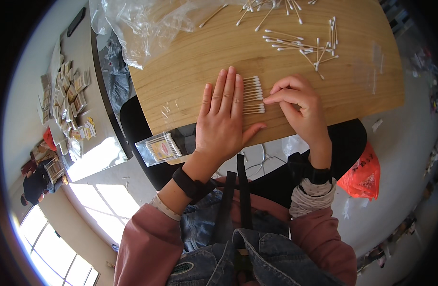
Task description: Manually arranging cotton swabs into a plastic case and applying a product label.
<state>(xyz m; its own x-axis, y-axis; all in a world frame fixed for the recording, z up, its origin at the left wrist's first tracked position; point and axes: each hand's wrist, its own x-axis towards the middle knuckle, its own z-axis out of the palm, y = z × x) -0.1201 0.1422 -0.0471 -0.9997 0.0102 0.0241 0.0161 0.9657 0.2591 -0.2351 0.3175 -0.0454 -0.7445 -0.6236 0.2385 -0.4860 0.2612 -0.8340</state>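
My left hand (222,113) lies flat and open, palm down, pressing on a neat row of cotton swabs (253,95) on the wooden table (190,62); it grips nothing, just covers the sticks so only the tips poke out to its right. My right hand (300,106) is loosely curled, fingertips (271,97) touching the swab tips, nothing clearly pinched. Nearer me, at the table's front edge left of my wrist, sits a small clear packet of swabs (162,147). An orange plastic bag (363,175) lies on the floor, lower right. Farther back, loose swabs (307,45) are scattered at the far right, well apart from the row. Crumpled clear plastic (142,24) sits far left.
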